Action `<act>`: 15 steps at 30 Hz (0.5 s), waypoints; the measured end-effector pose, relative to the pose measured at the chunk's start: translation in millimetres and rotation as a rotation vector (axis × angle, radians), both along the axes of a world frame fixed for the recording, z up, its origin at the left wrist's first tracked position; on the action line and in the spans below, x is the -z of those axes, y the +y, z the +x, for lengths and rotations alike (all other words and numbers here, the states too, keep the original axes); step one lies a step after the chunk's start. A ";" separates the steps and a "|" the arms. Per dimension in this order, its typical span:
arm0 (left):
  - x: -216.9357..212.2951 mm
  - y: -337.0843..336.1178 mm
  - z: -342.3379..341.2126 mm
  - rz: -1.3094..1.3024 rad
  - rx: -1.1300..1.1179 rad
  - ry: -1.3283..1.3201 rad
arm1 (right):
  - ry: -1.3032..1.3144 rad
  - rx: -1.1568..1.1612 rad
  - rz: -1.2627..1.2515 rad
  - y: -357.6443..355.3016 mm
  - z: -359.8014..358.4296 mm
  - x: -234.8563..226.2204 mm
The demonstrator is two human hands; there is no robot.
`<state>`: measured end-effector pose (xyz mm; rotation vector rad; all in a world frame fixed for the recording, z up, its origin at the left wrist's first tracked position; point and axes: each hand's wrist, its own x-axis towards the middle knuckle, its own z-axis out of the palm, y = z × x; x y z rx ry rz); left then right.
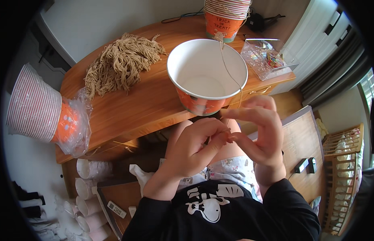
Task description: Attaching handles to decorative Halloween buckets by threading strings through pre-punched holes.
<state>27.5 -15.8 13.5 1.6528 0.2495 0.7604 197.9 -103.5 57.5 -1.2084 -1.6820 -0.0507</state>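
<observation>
Pinching a thin beige string (pixel 231 76) between the fingertips of both hands, just below the edge of the wooden worktop (pixel 130 100): left hand (pixel 193 146) curling its fingers inward with thumb and forefinger pressed together on the string's lower end, right hand (pixel 261 132) meeting it fingertip to fingertip, the remaining fingers arching loosely above. Running upward from the pinch, crossing the rim of a large paper bucket (pixel 205 76), white inside and orange with dark shapes outside, and reaching toward the bucket's far rim. Sitting at the near edge of the worktop, just above and touching distance from the hands, overhanging the edge slightly. Lying to the left on the worktop, well apart from the hands, a tangled bundle of beige string pieces (pixel 120 62). Standing behind the bucket at the far edge, a nested stack of orange buckets (pixel 225 16) with printed lettering and striped rims. Resting to the right of the bucket, a clear plastic box (pixel 265 58) holding small colourful bits. Leaning off the left end of the worktop, a second long stack of buckets (pixel 38 106), half wrapped in clear plastic film, orange showing through the wrap.
</observation>
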 end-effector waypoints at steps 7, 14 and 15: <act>3.1 -2.8 -0.6 -0.115 0.012 -0.030 | -0.100 -0.050 0.014 2.3 7.7 4.5; 7.4 -2.5 -1.1 -0.077 -0.009 -0.117 | 0.127 -0.050 0.019 6.7 -2.9 -0.2; 5.9 -3.0 -1.5 -0.101 0.002 -0.102 | 0.079 -0.054 0.018 7.5 -1.7 -1.0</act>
